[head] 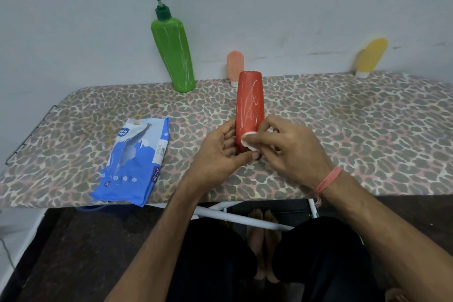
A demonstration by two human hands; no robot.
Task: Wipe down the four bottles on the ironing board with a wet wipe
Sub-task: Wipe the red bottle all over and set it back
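Status: first bottle in progress. The left hand (218,152) grips the base of the red bottle (249,110), held at frame centre above the ironing board (343,135). The right hand (291,147) pinches the wet wipe (248,140) against its lower face. White marks remain on it and on the green bottle (174,54) at 11 o'clock. The peach bottle (234,66) and yellow bottle (371,56) appear untouched.
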